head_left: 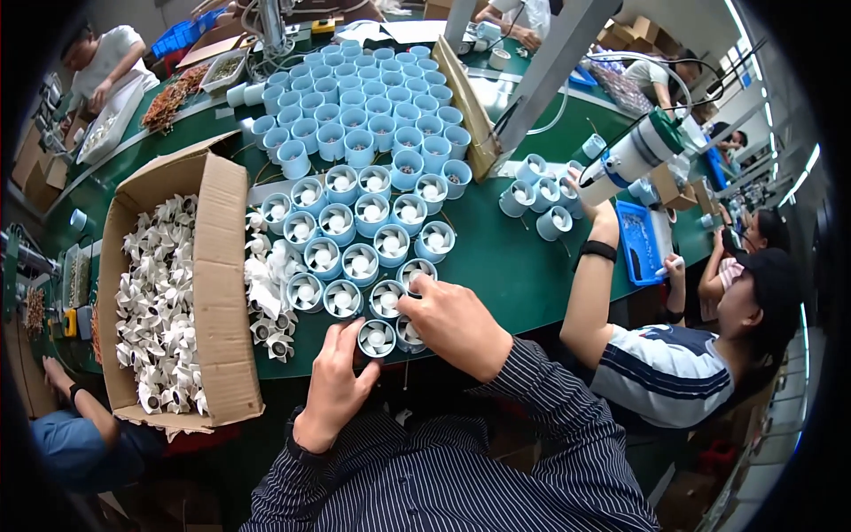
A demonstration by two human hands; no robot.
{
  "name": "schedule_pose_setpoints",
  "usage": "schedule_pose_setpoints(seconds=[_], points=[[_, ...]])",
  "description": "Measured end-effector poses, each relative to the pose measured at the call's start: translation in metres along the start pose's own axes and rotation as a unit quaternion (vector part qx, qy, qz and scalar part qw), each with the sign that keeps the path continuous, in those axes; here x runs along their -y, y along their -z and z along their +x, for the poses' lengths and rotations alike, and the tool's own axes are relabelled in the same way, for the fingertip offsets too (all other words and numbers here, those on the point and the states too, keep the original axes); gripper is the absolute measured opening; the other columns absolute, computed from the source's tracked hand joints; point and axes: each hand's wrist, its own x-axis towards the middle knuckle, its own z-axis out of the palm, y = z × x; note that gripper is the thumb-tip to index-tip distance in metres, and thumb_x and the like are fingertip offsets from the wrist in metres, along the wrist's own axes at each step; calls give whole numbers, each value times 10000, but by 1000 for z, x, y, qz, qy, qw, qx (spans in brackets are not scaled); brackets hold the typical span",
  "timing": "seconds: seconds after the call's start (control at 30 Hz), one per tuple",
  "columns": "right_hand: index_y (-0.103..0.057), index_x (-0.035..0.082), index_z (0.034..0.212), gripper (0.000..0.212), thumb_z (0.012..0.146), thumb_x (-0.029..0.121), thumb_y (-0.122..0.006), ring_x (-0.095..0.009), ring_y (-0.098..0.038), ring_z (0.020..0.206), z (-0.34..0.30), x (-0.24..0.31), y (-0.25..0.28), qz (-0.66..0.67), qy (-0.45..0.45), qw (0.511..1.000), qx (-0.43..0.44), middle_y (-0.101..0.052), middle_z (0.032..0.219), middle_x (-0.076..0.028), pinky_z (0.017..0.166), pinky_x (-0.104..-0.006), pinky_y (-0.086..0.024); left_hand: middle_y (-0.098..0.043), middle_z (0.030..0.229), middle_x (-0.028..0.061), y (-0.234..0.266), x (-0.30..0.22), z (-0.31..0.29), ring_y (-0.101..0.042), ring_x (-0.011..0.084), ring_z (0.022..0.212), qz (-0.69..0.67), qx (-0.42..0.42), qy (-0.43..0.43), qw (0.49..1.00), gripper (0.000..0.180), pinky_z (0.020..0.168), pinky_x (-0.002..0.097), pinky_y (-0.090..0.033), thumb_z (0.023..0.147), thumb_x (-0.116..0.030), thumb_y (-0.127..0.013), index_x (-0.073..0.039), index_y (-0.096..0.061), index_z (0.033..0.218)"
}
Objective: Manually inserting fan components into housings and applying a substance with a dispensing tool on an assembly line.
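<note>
My left hand [339, 379] is closed round a light-blue round housing [363, 348] with a white fan wheel [377, 338] inside, at the near edge of the grouped housings. My right hand [456, 326] is beside it, with curled fingers at the near rim of another fan-filled housing [413, 267]. One more housing [408, 337] is partly hidden beneath that hand. What its fingertips grip, if anything, is hidden. Several upright housings with white fan wheels [361, 262] stand just ahead. Behind them, many light-blue housings [358, 146] show no white wheel.
An open cardboard box [226, 293] of white fan wheels [160, 310] stands left, beside a white plastic bag [270, 270]. On the right, a co-worker [665, 363] reaches toward a white cylindrical device [629, 160]. A blue tray [635, 244] lies on the green table [505, 266].
</note>
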Motion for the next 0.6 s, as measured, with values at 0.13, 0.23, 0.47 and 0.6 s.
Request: schedule_pose_setpoints(seconds=[0.13, 0.23, 0.47, 0.6], points=[[-761, 76, 1087, 215, 875, 52, -737, -343, -751, 922, -19, -19, 14, -9, -31, 999, -14, -715, 1107, -146, 821, -440, -629, -669, 1236, 196, -12, -4, 9, -712, 319, 896, -17, 1, -27, 999, 603, 805, 404, -595, 833, -29, -817, 22, -619, 1400], [-775, 77, 1069, 196, 879, 49, -738, -348, -753, 938, -39, -45, 25, -23, -60, 997, -33, -725, 1119, -143, 835, -439, -629, -674, 1239, 187, -23, -9, 16, -711, 288, 853, -17, 4, -51, 999, 598, 775, 389, -598, 835, -21, -820, 15, -622, 1398], [-793, 75, 1054, 190, 880, 25, -734, -356, -753, 965, -64, -98, 33, -35, -135, 987, -83, -736, 1159, -131, 857, -443, -621, -684, 1242, 188, -45, -23, 34, -717, 312, 868, 26, 39, -90, 995, 560, 784, 406, -608, 869, -55, -826, 25, -624, 1385], [-787, 65, 1056, 194, 876, 15, -737, -361, -753, 965, -63, -91, 36, -1, -183, 978, -101, -735, 1150, -135, 856, -454, -617, -691, 1227, 202, -66, -31, 53, -724, 377, 933, 44, 32, -163, 985, 557, 817, 447, -608, 888, -103, -831, 40, -616, 1381]])
